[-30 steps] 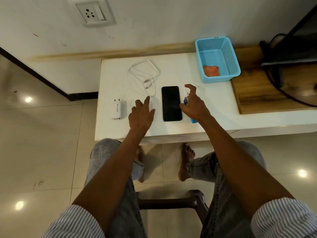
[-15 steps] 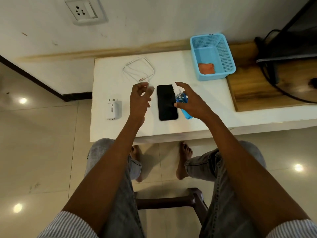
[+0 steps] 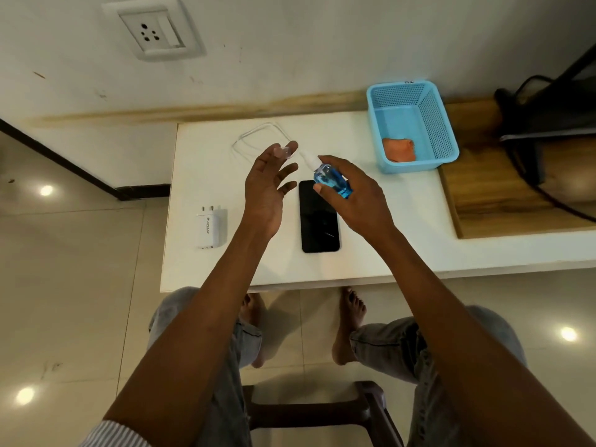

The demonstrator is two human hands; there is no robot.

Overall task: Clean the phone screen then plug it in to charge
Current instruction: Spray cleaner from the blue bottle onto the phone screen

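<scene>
A black phone lies screen up on the white table. My right hand grips a small bottle of blue liquid above the phone's top end, its white nozzle pointing left. My left hand is raised just left of the nozzle and pinches a small clear cap between thumb and forefinger, the other fingers spread. A white charging cable lies coiled behind my left hand, partly hidden. A white charger plug lies at the table's left edge. A wall socket is up on the wall.
A blue mesh basket at the back right of the table holds an orange cloth. A wooden board with black cables adjoins on the right. A dark stool frame stands between my knees, above the tiled floor.
My right hand picked the blue bottle up off the table and lifted it over the phone. My left hand rose from the table to the nozzle and now holds the clear cap apart from it.
</scene>
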